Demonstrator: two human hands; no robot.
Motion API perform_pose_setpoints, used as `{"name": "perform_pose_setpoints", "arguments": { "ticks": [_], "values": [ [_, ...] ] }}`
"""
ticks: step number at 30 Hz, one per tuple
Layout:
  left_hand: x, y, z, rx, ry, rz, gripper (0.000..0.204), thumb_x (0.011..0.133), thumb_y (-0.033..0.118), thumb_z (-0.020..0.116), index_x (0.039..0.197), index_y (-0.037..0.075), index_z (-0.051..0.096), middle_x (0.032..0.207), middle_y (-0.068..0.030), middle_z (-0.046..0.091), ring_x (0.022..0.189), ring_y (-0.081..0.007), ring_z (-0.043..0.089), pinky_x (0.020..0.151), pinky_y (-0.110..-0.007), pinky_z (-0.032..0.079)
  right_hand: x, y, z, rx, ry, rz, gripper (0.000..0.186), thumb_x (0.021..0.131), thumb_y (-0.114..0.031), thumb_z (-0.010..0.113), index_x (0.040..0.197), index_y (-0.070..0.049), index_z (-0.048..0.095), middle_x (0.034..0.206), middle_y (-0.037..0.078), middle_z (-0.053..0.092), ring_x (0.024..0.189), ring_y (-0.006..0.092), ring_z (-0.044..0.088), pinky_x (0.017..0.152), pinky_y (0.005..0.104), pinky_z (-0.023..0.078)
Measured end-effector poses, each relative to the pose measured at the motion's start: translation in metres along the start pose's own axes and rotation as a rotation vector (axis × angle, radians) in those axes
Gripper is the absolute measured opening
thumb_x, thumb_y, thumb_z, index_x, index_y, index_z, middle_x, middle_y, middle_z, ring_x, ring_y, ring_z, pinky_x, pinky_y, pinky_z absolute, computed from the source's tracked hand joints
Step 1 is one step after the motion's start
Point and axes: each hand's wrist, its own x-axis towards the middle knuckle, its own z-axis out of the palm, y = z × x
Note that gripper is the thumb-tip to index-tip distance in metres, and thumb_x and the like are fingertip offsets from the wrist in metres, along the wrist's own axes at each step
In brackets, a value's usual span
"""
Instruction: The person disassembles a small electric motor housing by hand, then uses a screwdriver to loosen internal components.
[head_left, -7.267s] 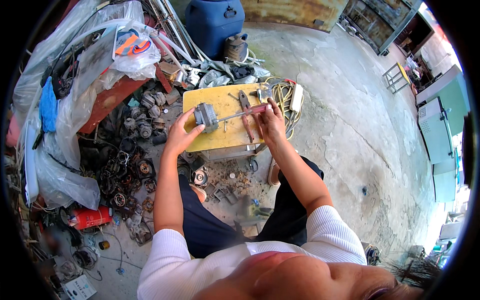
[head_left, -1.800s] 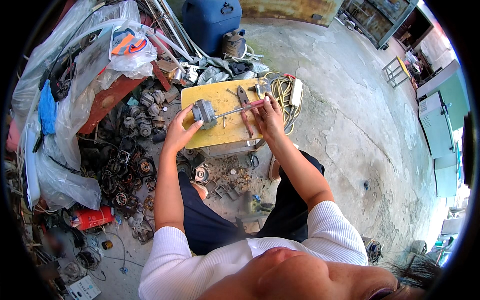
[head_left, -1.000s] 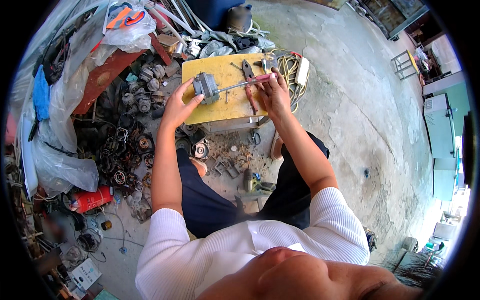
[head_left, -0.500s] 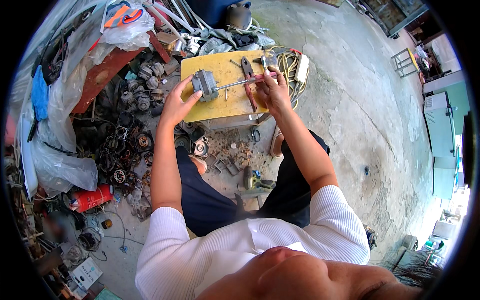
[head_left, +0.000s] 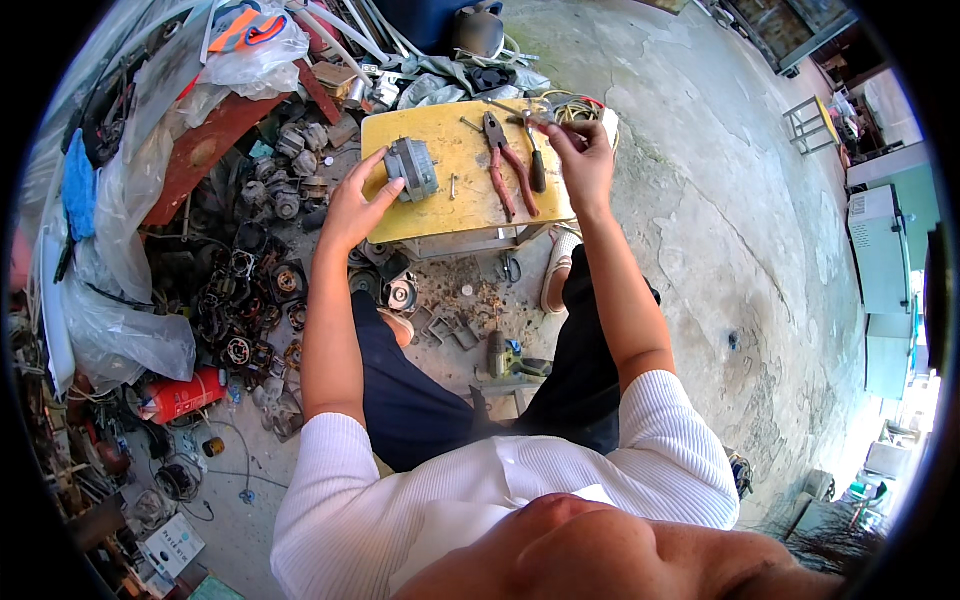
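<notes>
Clasping a grey metal unit (head_left: 412,170) from its left side with the left hand (head_left: 356,208), grip curved around the body, thumb on the near edge, fingers farther back. Set on the left half of the yellow tabletop (head_left: 430,220). Raising the right hand (head_left: 587,165) by the far right corner, with grip drawn together at the fingertips; cannot tell whether pinching anything. Near those fingertips, a thin metal shaft (head_left: 505,107). Lying between the hands: a small bolt (head_left: 453,187), red-handled pliers (head_left: 522,175) and a black-handled tool (head_left: 538,172), the last two just beside each other.

Among containers, beyond the tabletop, a blue barrel (head_left: 425,20), cut off above, with contents hidden. At upper left, a crumpled clear plastic bag (head_left: 262,70) with orange-and-blue cloth (head_left: 243,32); cannot tell whether inside or on top. Heaped loose at left, dark metal parts (head_left: 245,325); below them, a red cylinder (head_left: 188,395), closed from view.
</notes>
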Motion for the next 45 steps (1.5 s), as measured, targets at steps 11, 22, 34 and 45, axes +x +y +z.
{"name": "perform_pose_setpoints", "arguments": {
  "ticks": [11, 22, 34, 45],
  "values": [
    [0.002, 0.001, 0.0, -0.004, 0.0, 0.051, 0.061, 0.09, 0.037, 0.069, 0.14, 0.007, 0.052, 0.142, -0.019, 0.052, 0.133, -0.0302, 0.048, 0.109, -0.039, 0.036, -0.034, 0.015, 0.016, -1.037, -0.26, -0.408, 0.032, 0.086, -0.039, 0.068, 0.094, -0.009, 0.059, 0.078, 0.016, 0.065, 0.064, 0.0371, 0.067, 0.056, 0.0466, 0.054],
    [0.001, 0.003, -0.001, 0.021, 0.014, 0.067, 0.063, 0.087, 0.041, 0.07, 0.14, 0.011, 0.053, 0.14, -0.0176, 0.054, 0.13, -0.0336, 0.052, 0.106, -0.042, 0.041, -0.036, 0.016, 0.029, -1.146, -0.201, -0.353, 0.033, 0.087, -0.041, 0.067, 0.091, -0.009, 0.063, 0.08, 0.014, 0.066, 0.063, 0.0315, 0.067, 0.055, 0.0427, 0.053],
    [0.002, 0.002, -0.002, 0.05, 0.01, 0.051, 0.061, 0.088, 0.041, 0.069, 0.14, 0.013, 0.053, 0.138, -0.0158, 0.057, 0.128, -0.0329, 0.053, 0.106, -0.043, 0.041, -0.054, -0.001, 0.08, -0.432, -0.451, -0.472, 0.012, 0.087, -0.016, 0.07, 0.097, -0.012, 0.074, 0.087, 0.008, 0.066, 0.084, 0.0292, 0.064, 0.073, 0.0387, 0.05],
    [0.0, 0.008, -0.008, 0.047, -0.04, 0.063, 0.065, 0.087, 0.038, 0.072, 0.141, 0.009, 0.052, 0.139, -0.0186, 0.055, 0.13, -0.0309, 0.052, 0.107, -0.039, 0.039, -0.056, 0.015, 0.089, -0.612, -0.328, -0.787, 0.014, 0.08, -0.015, 0.071, 0.094, -0.016, 0.074, 0.083, 0.002, 0.065, 0.08, 0.0233, 0.063, 0.07, 0.0373, 0.046]
  ]
}}
